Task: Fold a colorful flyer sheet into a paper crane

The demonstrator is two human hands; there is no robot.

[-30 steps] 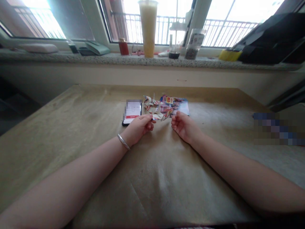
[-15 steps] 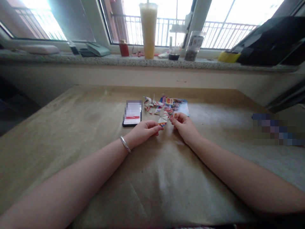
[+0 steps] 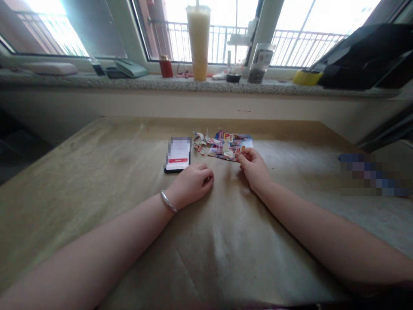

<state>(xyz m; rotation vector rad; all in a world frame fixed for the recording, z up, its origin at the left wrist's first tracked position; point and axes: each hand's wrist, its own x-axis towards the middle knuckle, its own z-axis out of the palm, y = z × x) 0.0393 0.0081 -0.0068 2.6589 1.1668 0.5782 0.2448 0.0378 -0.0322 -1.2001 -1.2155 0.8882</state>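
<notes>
My right hand (image 3: 254, 168) pinches a small folded paper piece (image 3: 229, 153), white with red and orange print, by its right end. The piece is over the front part of a colourful printed leaflet (image 3: 243, 141). My left hand (image 3: 195, 180), with a silver bangle on its wrist, rests on the table with its fingers loosely curled in; I see nothing in them. Behind it and a little to the right lie other folded paper pieces (image 3: 200, 140), white with red stripes. A phone (image 3: 178, 156) with its screen lit lies just beyond my left hand, to the left of these pieces.
The brown-covered table (image 3: 129, 172) runs up to the wall under a window. On the stone sill (image 3: 145, 84) stand a tall cup of yellow drink (image 3: 198, 45), a red jar (image 3: 166, 67), a clear container (image 3: 260, 64) and a black bag (image 3: 361, 56). A blurred-out item lies at right.
My left hand has let go of the folded paper piece and drawn back slightly, its fingers curling. My right hand has moved the piece away from it, up and right over the leaflet.
</notes>
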